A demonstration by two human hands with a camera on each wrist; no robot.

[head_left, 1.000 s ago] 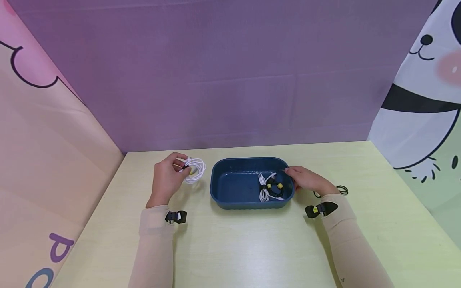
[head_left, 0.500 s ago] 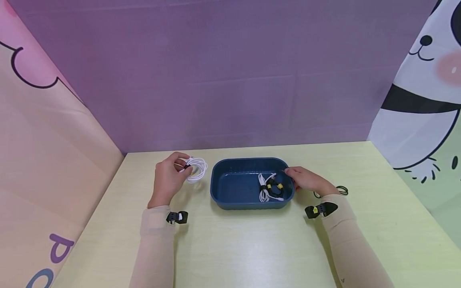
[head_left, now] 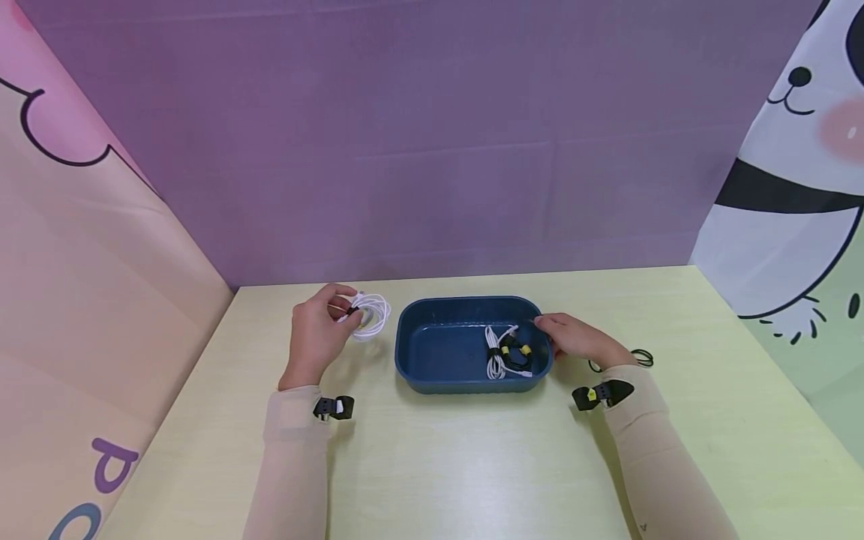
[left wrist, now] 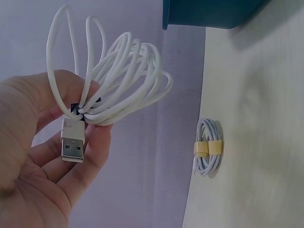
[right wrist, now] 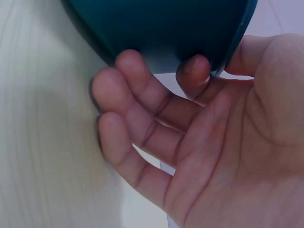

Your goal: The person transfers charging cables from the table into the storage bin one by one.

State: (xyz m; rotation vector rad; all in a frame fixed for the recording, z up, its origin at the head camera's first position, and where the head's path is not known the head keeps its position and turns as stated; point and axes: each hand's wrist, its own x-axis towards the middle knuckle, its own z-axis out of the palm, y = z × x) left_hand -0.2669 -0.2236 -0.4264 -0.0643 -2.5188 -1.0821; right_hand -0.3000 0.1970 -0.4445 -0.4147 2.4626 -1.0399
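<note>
My left hand [head_left: 316,339] pinches a coiled white USB cable [left wrist: 128,76] between thumb and fingers, above the table left of a dark blue bin [head_left: 459,387]. A black tie binds the coil, and its metal USB plug [left wrist: 72,145] hangs by my fingers. With thumb and fingers at the bin's right end, my right hand [head_left: 577,337] grips its rim. Inside the bin's right part lie a white cable [head_left: 495,364] with a black tie and a black cable [head_left: 518,362] with yellow ties, side by side.
A grey-white cable coil [left wrist: 209,159] with yellow ties lies on the table; in the head view the held cable mostly hides it. Beyond my right wrist lies a thin black cable [head_left: 643,358], partly covered. A purple backdrop [head_left: 459,150] stands behind the table.
My left hand has drifted very slightly right and up with the white cable. My right hand and the bin look unmoved.
</note>
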